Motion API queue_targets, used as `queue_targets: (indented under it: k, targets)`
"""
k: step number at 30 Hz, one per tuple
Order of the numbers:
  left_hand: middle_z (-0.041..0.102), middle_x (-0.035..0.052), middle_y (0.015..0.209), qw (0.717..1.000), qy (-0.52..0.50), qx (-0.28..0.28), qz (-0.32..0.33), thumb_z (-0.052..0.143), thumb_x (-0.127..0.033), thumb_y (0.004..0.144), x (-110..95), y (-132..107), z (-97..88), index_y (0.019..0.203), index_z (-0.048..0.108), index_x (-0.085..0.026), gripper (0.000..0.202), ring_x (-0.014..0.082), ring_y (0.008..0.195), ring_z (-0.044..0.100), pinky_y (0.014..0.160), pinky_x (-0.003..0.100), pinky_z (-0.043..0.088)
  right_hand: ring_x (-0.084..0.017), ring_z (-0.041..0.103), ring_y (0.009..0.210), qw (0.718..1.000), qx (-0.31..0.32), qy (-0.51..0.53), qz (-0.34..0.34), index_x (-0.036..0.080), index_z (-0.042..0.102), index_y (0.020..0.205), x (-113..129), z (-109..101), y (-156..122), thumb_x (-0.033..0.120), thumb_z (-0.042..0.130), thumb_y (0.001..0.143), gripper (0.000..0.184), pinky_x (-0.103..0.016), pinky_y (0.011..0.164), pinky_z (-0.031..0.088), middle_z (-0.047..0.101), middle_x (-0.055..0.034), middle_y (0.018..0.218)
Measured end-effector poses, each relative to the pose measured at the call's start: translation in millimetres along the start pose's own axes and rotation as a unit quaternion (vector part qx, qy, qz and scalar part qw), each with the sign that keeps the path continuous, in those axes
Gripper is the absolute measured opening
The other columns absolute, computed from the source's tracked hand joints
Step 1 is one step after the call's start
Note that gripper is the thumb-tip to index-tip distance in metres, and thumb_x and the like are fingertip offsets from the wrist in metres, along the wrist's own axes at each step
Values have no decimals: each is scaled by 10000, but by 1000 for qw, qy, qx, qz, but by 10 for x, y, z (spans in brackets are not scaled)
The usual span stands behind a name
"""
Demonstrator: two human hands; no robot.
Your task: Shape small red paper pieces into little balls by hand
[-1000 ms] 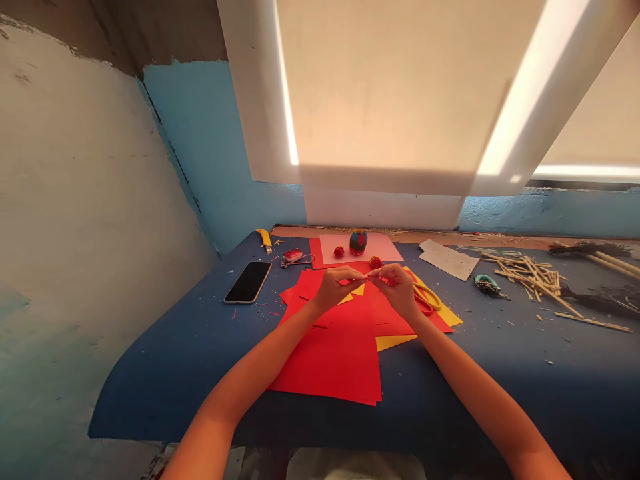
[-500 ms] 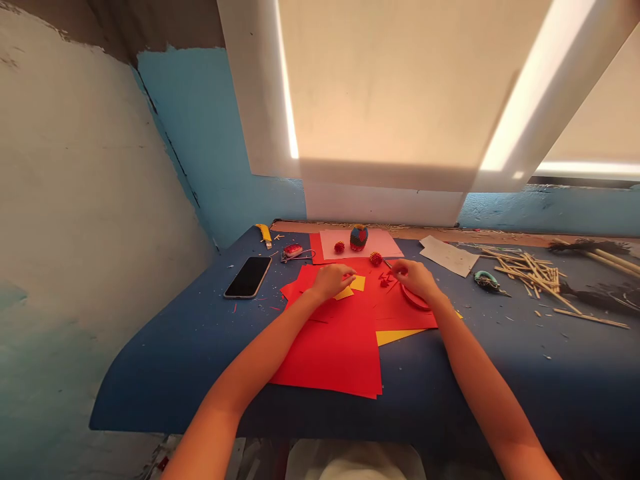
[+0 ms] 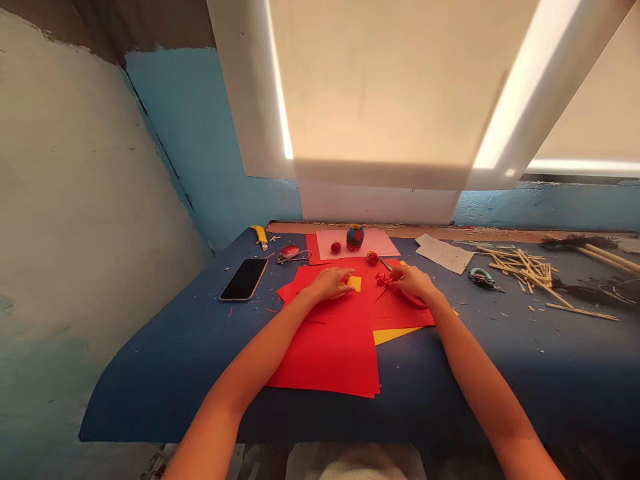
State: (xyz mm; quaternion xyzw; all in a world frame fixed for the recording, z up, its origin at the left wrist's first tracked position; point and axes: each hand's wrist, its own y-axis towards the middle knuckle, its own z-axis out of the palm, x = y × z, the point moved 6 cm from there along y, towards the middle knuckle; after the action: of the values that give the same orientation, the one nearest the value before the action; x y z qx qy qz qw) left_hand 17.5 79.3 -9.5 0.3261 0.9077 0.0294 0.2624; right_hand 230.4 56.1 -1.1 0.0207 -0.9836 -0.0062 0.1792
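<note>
- Both hands have come down from a joined pinch above the worktop (image 3: 170, 360) and now lie apart on the red paper sheets (image 3: 330, 353).
- Smartphone (image 3: 244, 279): well left of the hands, on open blue surface.
- Left hand (image 3: 330, 285): grip loose and flat, holding nothing. Its fingertips touch the yellow paper square (image 3: 355, 283) just to its right.
- Small red paper pieces (image 3: 384, 281): between the hands, nearer the right one.
- Right hand (image 3: 413, 285): fingertips at those pieces. Whether the grip is closed cannot be told.
- Wooden sticks (image 3: 520, 267): far right, well apart from the hands.

Bare forearms, left hand (image 3: 330, 284) and right hand (image 3: 413, 283), pale whitish garment (image 3: 353, 462) at the lap
</note>
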Motion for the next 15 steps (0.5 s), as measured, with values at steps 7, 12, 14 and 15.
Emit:
queue_targets:
  k: [7,12,14,15]
  targets:
    - [656,57,1019,990,56,78,-106,541,-317,756,326,-228,-542,974,637,-194,268,199,898,601,705,236,443,-197,612,781,996,-89,16,-21,239,645,860,147,-106,-62,337,520,791,173,-244,556,353,683,-23,845]
    - [637,92,1061,952,145,135,-232,620,-391,660,687,-393,-627,958,623,-193,357,247,909,595,632,242,424,-157,611,768,950,-48,84,-298,216,644,915,1075,289,-365,368,538,824,207,-247,655,420,676,-34,871]
    - [641,90,1039,950,131,154,-238,615,-442,650,720,-399,-589,944,614,-193,385,232,852,605,587,236,412,-197,588,912,917,-20,44,-396,224,639,986,1448,480,-516,450,579,789,306,-283,741,422,649,-62,1017]
    - [645,87,1023,950,124,160,-236,607,-449,652,721,-396,-573,930,611,-191,379,223,823,609,568,234,406,-216,575,944,908,-10,13,-419,222,640,996,1576,559,-559,483,584,777,346,-305,764,416,636,-77,1051]
